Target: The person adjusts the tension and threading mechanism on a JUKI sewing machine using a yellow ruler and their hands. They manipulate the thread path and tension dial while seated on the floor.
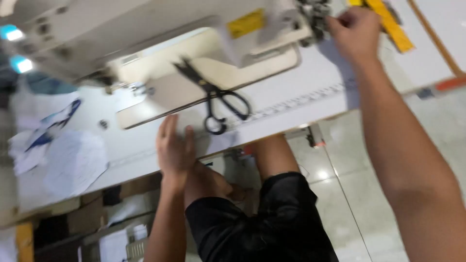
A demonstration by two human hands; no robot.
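My left hand (174, 148) rests flat on the front edge of the white table (291, 92), fingers together, just left of black scissors (218, 99) that lie on the table. Raised at the top of the view, my right hand (356, 31) has its fingers curled at the needle end of the cream sewing machine (145, 34), next to pale fabric (340, 68). The blur hides what the fingers pinch. A yellow measuring tape (391, 24) lies just right of that hand.
White cloth pieces with blue print (58, 145) lie at the left of the table. A ruler strip (296, 104) runs along the table's front. Below are my knees in black shorts (272, 218), a shiny tiled floor (359, 184) and boxes under the table.
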